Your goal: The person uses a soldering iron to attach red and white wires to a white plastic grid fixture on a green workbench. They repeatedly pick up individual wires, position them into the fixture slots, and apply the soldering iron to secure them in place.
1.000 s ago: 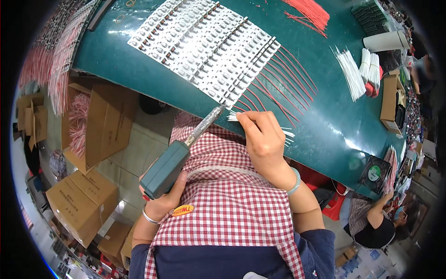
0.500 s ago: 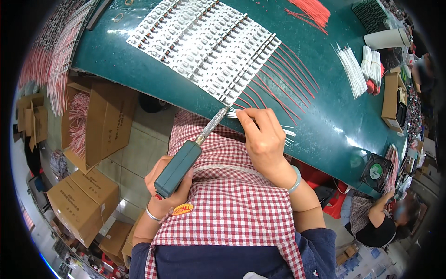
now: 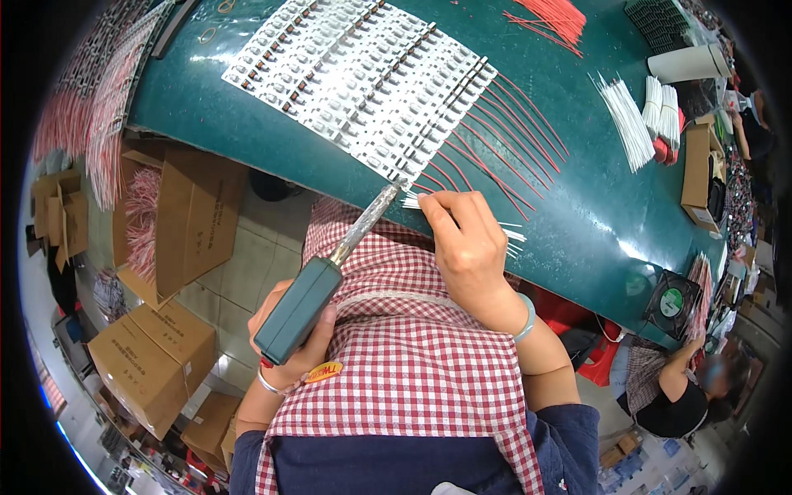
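Note:
My left hand [image 3: 315, 345] is wrapped round the body of a dark green soldering gun [image 3: 299, 309], whose metal barrel slants up to the near corner of a white panel of small circuit boards [image 3: 355, 91]. My right hand [image 3: 470, 247] pinches a bundle of thin white wires [image 3: 513, 236] close to that corner. The wires' ends show on both sides of the hand; the barrel's tip is beside the left ends, and I cannot tell whether it touches them. Red wires [image 3: 516, 132] fan out to the right from the panel's right edge. Small dark parts sit in rows across the panel.
White wire bundles [image 3: 624, 124] and red wires [image 3: 554, 21] lie on the green table [image 3: 569, 247]. A black fan [image 3: 670, 304] stands at its right edge. Open cardboard boxes [image 3: 202, 223] stand at the left. Another person [image 3: 672, 396] is at the lower right.
The soldering gun and my left hand have shifted slightly down and to the left, and the barrel tip has moved a little up and left. My right hand stays almost still.

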A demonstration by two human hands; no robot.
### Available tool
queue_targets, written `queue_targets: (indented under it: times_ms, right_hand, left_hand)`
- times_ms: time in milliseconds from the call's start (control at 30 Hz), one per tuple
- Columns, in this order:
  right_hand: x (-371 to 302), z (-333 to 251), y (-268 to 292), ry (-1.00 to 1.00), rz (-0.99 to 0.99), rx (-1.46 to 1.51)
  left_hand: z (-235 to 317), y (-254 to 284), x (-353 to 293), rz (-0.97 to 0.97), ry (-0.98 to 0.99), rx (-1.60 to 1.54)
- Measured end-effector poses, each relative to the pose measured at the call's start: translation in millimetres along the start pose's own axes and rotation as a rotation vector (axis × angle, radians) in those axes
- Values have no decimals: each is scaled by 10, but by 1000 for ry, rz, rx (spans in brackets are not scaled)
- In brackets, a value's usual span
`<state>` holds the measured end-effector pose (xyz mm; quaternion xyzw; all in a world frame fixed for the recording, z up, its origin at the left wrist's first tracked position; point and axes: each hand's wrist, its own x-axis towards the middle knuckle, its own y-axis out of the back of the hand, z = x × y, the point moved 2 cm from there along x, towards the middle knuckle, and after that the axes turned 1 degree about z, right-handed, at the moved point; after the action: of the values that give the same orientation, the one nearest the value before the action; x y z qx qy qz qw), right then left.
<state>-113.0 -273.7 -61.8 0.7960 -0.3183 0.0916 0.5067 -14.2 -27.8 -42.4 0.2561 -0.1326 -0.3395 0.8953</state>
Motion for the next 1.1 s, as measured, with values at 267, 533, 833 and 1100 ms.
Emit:
queue_targets:
  times_ms: [267, 533, 833, 1100]
  right_hand:
    - [24, 86, 18, 52, 112, 22]
    - [51, 128, -26, 47, 72, 9]
    - [65, 128, -28, 44, 50, -16]
    - [53, 126, -21, 42, 47, -38]
  left_hand:
    - [4, -53, 53, -8, 7, -9]
    - [71, -147, 181, 13, -87, 32]
    - [279, -172, 363, 23, -240, 152]
    - [187, 197, 177, 191, 23, 69]
